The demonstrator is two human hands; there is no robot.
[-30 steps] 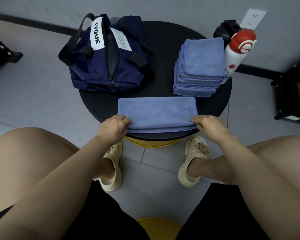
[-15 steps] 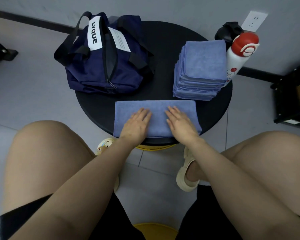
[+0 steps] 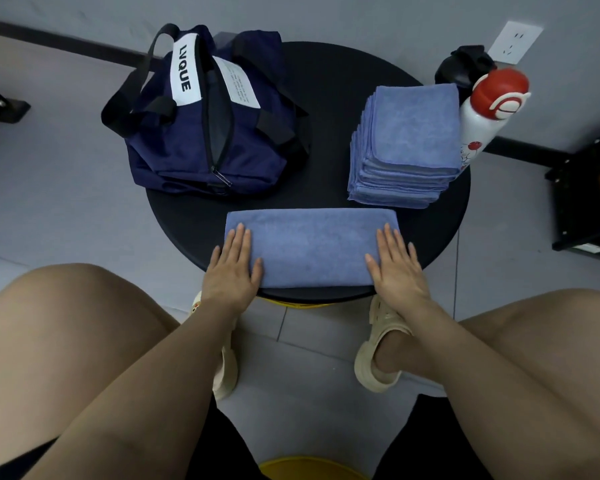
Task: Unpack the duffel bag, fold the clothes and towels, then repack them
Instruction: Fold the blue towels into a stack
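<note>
Blue towel [image 3: 312,249] flat at the near edge of the round table [image 3: 329,109], long way running left to right; left hand [image 3: 234,268] pressing one end, right hand [image 3: 395,268] the other, fingers straight, gripping nothing; next fold likely end to end; stack of folded towels [image 3: 407,143] nearer the right hand; inside of duffel bag [image 3: 208,112] too dark to see.
</note>
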